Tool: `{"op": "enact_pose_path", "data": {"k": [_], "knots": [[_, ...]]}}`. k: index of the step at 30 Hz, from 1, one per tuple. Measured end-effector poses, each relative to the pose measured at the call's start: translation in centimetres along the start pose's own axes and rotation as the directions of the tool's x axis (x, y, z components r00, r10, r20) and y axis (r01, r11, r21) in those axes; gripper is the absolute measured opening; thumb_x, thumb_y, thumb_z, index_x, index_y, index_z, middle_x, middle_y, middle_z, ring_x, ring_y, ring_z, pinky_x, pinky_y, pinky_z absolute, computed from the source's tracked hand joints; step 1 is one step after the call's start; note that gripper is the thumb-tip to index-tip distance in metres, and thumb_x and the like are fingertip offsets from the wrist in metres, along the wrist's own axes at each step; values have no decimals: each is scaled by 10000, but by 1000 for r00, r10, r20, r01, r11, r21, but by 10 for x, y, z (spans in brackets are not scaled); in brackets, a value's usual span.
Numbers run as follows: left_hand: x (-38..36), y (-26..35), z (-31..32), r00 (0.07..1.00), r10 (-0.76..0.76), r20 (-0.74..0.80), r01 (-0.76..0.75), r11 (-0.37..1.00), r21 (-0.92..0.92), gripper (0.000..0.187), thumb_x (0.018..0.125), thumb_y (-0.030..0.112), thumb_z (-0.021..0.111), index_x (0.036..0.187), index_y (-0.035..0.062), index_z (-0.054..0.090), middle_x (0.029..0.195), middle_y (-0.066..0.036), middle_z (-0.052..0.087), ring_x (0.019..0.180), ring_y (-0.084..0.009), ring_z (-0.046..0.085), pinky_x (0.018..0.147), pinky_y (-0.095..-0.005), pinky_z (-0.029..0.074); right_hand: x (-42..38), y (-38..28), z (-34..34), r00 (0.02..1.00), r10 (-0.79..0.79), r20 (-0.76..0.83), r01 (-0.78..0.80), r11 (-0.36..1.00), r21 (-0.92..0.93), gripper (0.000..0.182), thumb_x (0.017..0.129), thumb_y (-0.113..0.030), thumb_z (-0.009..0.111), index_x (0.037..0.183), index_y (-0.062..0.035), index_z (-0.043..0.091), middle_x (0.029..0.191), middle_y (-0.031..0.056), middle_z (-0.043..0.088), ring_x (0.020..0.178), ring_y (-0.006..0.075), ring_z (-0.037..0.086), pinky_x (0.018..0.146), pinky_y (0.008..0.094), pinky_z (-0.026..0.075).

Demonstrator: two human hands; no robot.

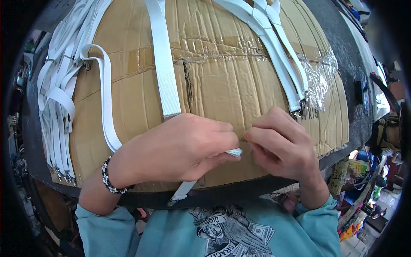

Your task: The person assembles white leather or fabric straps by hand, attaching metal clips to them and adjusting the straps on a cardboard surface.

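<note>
My left hand (pixel 188 145) is closed around a white elastic suspender strap (pixel 162 64). The strap runs down from the top of the view, and a folded white end pokes out between thumb and fingers. Below this hand another length of white strap (pixel 185 189) hangs over the front edge, with a metal clip (pixel 172 201) at its tip. Close to the folded end, my right hand (pixel 282 145) is pinched shut. Something tiny and dark shows at its fingertips, too small to name.
A cardboard sheet (pixel 227 85) with tape covers the dark table (pixel 364 124). Many white straps with clips (pixel 64 90) lie bundled at left, one looping toward my left forearm. More white suspenders (pixel 274 47) lie at right beside clear plastic wrap (pixel 321 79).
</note>
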State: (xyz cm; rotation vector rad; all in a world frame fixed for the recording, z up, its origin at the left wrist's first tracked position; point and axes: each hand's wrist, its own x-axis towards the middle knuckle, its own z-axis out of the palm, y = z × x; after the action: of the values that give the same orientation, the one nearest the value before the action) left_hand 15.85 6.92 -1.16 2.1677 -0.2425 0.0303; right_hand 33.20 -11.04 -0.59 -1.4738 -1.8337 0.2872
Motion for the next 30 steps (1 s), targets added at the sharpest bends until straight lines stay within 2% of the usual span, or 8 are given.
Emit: {"op": "enact_pose_path", "data": {"k": [6,9,12,16,19,23,27,30], "knots": [[0,-1,-1,1000,25,0,-25,1000,-10,168,872,73,717,974,10,600,806,-149,533,719,-393,579,611,-460,477,7,-11,-5,995,-16,-96,21,999,49,272,721,66,740,980,16,674,926,121,612,758,254,613,626,347,514],[0,-3,1,998,49,-32,-50,998,-28,190,852,67,722,985,9,599,805,-147,532,723,-397,577,615,-461,479,10,-16,3,993,-69,-95,73,997,40,346,667,84,747,998,-13,719,919,104,635,706,225,608,598,332,481],[0,-3,2,999,36,-28,-37,999,-29,200,835,64,729,976,7,599,805,-143,531,723,-397,577,619,-461,480,8,-16,-1,996,-79,-39,80,997,19,317,673,41,725,987,10,698,931,116,616,736,234,611,620,335,499],[0,-1,0,1000,24,-5,-24,999,-30,201,838,74,734,973,5,602,806,-143,534,725,-393,581,620,-460,482,-3,-1,-4,998,0,69,5,998,-70,282,688,38,726,965,29,677,940,123,598,766,243,611,638,334,515],[-2,-1,4,1000,12,2,-12,1000,-9,202,835,76,735,971,5,604,813,-144,540,729,-390,587,621,-459,487,-4,-4,-5,1000,-24,-6,24,996,-89,276,693,59,736,960,25,676,949,121,603,754,242,607,622,335,511],[0,1,-1,1000,29,4,-29,999,15,210,807,48,726,973,6,604,826,-141,552,739,-388,597,622,-456,494,2,-8,2,990,-59,-127,62,998,16,301,672,69,765,962,-4,728,898,101,624,673,229,584,571,333,465],[1,-1,1,1000,21,4,-21,1000,3,225,777,24,713,971,10,600,829,-139,558,749,-388,605,625,-457,498,13,-21,-3,994,-110,-8,110,993,38,291,712,34,758,989,61,672,934,126,585,721,255,590,608,348,502],[1,2,0,1000,24,-8,-24,1000,14,210,800,43,723,969,19,600,822,-138,557,748,-385,605,625,-451,500,10,-20,-5,996,-92,23,91,995,36,296,710,34,761,990,56,668,920,122,576,716,257,586,606,354,501]]}}
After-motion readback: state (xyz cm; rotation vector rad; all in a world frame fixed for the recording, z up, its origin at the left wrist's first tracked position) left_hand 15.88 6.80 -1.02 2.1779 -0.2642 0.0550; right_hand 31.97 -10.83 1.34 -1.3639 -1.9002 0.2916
